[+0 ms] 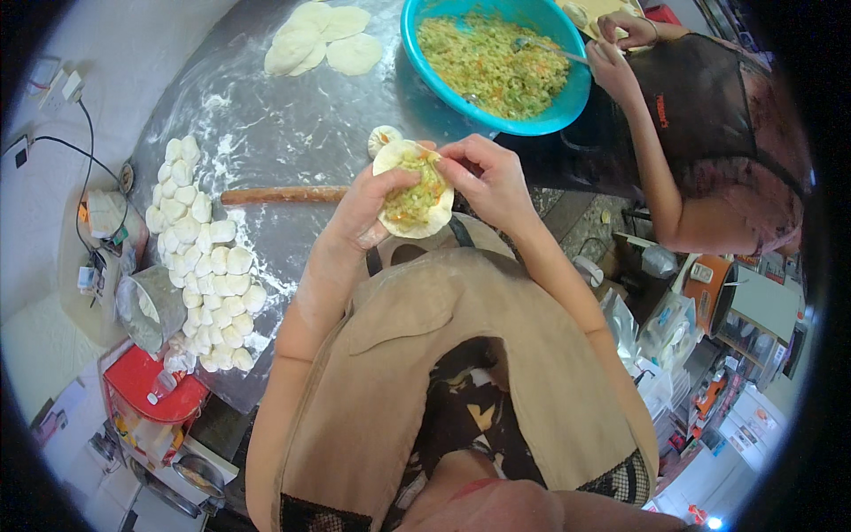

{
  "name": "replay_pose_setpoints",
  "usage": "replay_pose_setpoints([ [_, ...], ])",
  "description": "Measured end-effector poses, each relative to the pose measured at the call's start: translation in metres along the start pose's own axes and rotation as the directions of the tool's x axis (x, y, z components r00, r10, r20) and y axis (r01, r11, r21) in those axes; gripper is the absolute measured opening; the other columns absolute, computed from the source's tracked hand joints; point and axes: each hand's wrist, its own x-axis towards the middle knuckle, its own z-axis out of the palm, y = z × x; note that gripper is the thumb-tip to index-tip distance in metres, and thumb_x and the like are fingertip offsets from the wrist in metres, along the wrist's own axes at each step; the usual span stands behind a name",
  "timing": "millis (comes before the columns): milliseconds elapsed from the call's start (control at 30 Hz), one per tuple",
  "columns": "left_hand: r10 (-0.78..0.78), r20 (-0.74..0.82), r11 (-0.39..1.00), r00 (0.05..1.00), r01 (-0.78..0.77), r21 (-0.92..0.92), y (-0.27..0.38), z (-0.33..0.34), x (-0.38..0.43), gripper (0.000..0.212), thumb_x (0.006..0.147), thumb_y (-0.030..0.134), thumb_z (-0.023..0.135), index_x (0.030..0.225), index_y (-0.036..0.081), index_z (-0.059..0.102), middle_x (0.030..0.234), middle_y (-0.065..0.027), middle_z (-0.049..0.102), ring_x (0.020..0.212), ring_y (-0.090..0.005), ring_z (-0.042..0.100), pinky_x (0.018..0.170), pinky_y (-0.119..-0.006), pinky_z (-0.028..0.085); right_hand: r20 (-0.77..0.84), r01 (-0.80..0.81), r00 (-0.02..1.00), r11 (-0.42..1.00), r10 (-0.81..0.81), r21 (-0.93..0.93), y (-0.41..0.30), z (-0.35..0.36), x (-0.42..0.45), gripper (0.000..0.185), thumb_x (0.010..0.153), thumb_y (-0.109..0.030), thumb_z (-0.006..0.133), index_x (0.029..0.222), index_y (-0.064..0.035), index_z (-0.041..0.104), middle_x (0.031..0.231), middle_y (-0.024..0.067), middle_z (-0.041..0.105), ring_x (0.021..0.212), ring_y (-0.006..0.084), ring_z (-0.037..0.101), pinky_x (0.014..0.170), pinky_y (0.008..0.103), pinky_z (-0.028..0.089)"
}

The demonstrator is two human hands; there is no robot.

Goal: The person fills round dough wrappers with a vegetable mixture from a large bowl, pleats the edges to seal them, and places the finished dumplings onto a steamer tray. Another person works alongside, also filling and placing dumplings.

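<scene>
A round dough wrapper [435,226] heaped with chopped vegetable filling [415,201] rests in my left hand [364,205], its thumb lying on the filling. My right hand [488,176] pinches the wrapper's upper right edge between thumb and fingertips. Just beyond it, a pleated, closed bun [383,138] sits on the metal worktop [266,126]. A wooden rolling pin [282,195] lies left of my left hand, its right end hidden behind that hand. Several flat dough rounds [296,46] overlap at the far side of the worktop.
A turquoise basin [469,118] of filling holds a metal spoon [548,50]. Many small dough pieces [199,233] cover the worktop's left side, beside a metal flour container [149,309]. At right, a co-worker's hands [615,53] handle dough near a tray. A red stool [149,386] stands lower left.
</scene>
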Motion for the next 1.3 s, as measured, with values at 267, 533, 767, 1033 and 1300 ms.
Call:
replay_pose_setpoints([
  [267, 0.002, 0.08, 0.995, 0.997, -0.01, 0.097, 0.004, 0.013, -0.002, 0.05, 0.084, 0.002, 0.047, 0.132, -0.002, 0.037, 0.118, -0.0121, 0.054, 0.102, -0.0199, 0.059, 0.086, -0.033, 0.05, -0.05, 0.123, 0.991, 0.992, -0.125, -0.029, 0.0, -0.002, -0.009, 0.008, 0.077, -0.01, 0.066, 0.08, -0.0027, 0.066, 0.071, 0.0076, 0.06, 0.06, 0.0186, 0.057, 0.054, 0.028, 0.044],
  [533, -0.004, 0.078, 1.0, 0.997, 0.002, 0.018, 0.014, 0.007, -0.002, 0.039, 0.09, 0.01, 0.045, 0.125, -0.006, 0.041, 0.113, -0.0149, 0.057, 0.097, -0.0204, 0.062, 0.081, -0.032, 0.053, -0.067, -0.037, 0.997, 0.994, 0.044, 0.099, -0.003, -0.011, -0.009, 0.01, 0.078, -0.009, 0.067, 0.086, -0.0035, 0.067, 0.073, 0.0085, 0.06, 0.062, 0.0176, 0.057, 0.055, 0.0271, 0.044],
  [767, -0.037, 0.069, 0.987, 0.997, 0.026, 0.159, 0.016, 0.008, 0.0, 0.038, 0.09, 0.012, 0.045, 0.124, -0.005, 0.042, 0.115, -0.0146, 0.057, 0.102, -0.021, 0.06, 0.087, -0.034, 0.051, -0.14, 0.206, 0.966, 0.973, -0.219, -0.102, -0.004, -0.017, -0.017, 0.015, 0.077, -0.007, 0.067, 0.091, -0.004, 0.068, 0.078, 0.0082, 0.062, 0.068, 0.0197, 0.058, 0.061, 0.0285, 0.046],
  [1033, -0.057, -0.015, 0.948, 0.998, 0.058, 0.312, 0.024, 0.02, 0.0, 0.036, 0.09, 0.012, 0.049, 0.122, -0.004, 0.046, 0.109, -0.0109, 0.06, 0.095, -0.0156, 0.061, 0.08, -0.029, 0.052, -0.013, -0.212, 0.968, 0.838, 0.252, 0.502, -0.004, -0.012, -0.013, 0.016, 0.078, -0.006, 0.068, 0.092, -0.0001, 0.066, 0.087, 0.0048, 0.064, 0.077, 0.0109, 0.06, 0.068, 0.0255, 0.049],
  [1300, -0.09, -0.042, 0.862, 0.995, 0.099, 0.497, 0.029, 0.016, 0.004, 0.032, 0.091, 0.013, 0.05, 0.118, -0.005, 0.052, 0.104, -0.009, 0.062, 0.092, -0.0139, 0.062, 0.08, -0.028, 0.052, -0.136, 0.239, 0.96, 0.968, -0.246, -0.072, -0.005, -0.011, -0.014, 0.011, 0.076, -0.007, 0.068, 0.085, -0.0022, 0.065, 0.079, 0.0064, 0.061, 0.07, 0.019, 0.059, 0.063, 0.0289, 0.048],
])
